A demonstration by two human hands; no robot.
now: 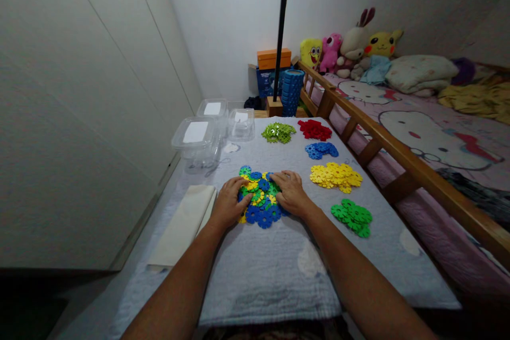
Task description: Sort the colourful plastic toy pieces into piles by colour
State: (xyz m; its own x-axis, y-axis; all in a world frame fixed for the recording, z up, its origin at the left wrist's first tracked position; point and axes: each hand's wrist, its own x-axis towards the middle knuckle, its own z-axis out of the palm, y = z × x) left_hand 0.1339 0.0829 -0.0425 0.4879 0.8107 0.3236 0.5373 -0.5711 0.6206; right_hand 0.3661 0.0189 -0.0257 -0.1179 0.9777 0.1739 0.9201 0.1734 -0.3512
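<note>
A mixed heap of blue, yellow and green snowflake discs (261, 199) lies in the middle of a grey quilted cloth (263, 271). My left hand (230, 203) rests palm down on the heap's left side, fingers curled over the discs. My right hand (290, 191) lies on the heap's right side, fingers spread flat over it. Sorted piles lie beyond: light green (278, 132), red (314, 129), blue (321, 150), yellow (336, 176) and dark green (353, 216).
Clear lidded plastic boxes (198, 142) stand at the cloth's far left. A folded cream cloth (184, 223) lies to the left. A wooden bed rail (402, 162) runs along the right. A black pole (280, 32) rises at the back. White cupboard doors fill the left.
</note>
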